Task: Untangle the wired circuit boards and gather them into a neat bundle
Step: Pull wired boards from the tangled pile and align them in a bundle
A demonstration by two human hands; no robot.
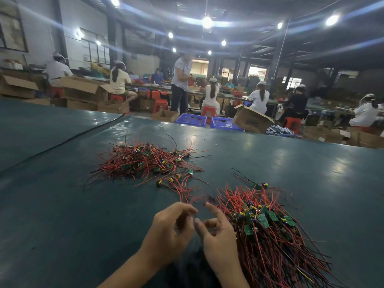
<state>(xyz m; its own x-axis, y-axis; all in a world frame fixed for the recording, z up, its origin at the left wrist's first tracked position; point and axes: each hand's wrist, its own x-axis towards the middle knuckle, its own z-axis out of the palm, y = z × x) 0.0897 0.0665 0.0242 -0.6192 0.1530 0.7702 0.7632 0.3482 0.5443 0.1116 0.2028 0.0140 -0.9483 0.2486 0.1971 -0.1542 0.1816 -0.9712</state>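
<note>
We see both hands low over the dark green table, close together and nearly touching at the fingertips. The left hand has its fingers curled inward, with the thumb drawn toward the forefinger. The right hand has its forefinger raised and fairly straight, while its other fingers bend toward the palm.

Between the two hands we make out a blur of red wire, and more blurred strands run up and away from the fingertips toward the loose pile. The blur keeps us from telling whether either hand actually pinches these strands or only brushes them.

The gathered bundle of wired boards lies just beside the right hand, touching its outer edge. Its small green boards are massed near the middle, and its red and black wires fan out toward us and to the right. One stray board lies just beyond it.

The tangled pile sits farther out on the table, ahead of the left hand and apart from its fingers.

A black cable crosses the far left of the table. Past the far edge we see blue baskets, a cardboard box and workers seated on red stools.
</note>
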